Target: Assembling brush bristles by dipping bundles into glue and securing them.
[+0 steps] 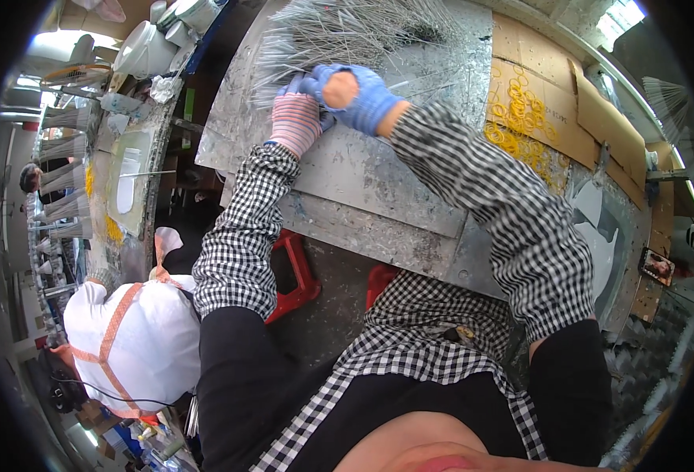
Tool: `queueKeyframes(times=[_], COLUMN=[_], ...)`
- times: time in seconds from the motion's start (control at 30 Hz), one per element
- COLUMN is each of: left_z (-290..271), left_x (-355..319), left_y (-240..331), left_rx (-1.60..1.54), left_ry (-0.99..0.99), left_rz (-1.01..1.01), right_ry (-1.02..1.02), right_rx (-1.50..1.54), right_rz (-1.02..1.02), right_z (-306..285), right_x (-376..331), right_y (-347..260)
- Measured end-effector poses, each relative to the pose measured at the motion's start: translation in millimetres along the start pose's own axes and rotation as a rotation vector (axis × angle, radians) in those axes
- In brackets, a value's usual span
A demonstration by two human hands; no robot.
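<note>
A large heap of thin metal wires with pale, whitish ends (pixel 327 39) lies at the far side of the grey metal table (pixel 378 189). At its near left edge my two gloved hands meet. My left hand (pixel 296 119), in a pink striped glove, has its fingers bent in close to the wire ends. Over those fingers lies my right hand (pixel 355 98), in a blue glove with a round gap on its back, its fingers curled. Anything pinched between the hands is hidden by the gloves.
Yellow rings (pixel 520 110) are scattered on cardboard (pixel 535 55) right of the wires. A phone (pixel 657 267) stands at the far right. Red stools (pixel 293 275) are under the table's near edge. On my left, a person in white (pixel 138 338) sits by another bench (pixel 130 189).
</note>
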State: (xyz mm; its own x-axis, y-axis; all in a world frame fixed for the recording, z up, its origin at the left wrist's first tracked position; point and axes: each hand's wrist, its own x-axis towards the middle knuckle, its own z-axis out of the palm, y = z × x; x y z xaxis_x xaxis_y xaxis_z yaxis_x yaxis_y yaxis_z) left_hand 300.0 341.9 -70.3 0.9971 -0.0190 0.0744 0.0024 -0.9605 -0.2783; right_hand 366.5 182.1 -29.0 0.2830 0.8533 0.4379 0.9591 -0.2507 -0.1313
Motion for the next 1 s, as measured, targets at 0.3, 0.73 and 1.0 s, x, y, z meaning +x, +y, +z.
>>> queueKeyframes(times=[0.3,0.73,1.0], left_z=[-20,-56,-53], left_x=[-49,-113,-89], left_y=[24,32,13], left_rx=[-0.143,-0.179,-0.293], left_ry=[0.192,-0.108,-0.297], left_rz=[-0.026,-0.145,-0.061], right_ry=[-0.113,-0.149,-0.013], right_rx=[-0.111,-0.197,-0.221], right_rz=[-0.038,0.035,-0.250], right_z=[31,23,16], right_x=[2,0,25], right_y=[50,38,-13])
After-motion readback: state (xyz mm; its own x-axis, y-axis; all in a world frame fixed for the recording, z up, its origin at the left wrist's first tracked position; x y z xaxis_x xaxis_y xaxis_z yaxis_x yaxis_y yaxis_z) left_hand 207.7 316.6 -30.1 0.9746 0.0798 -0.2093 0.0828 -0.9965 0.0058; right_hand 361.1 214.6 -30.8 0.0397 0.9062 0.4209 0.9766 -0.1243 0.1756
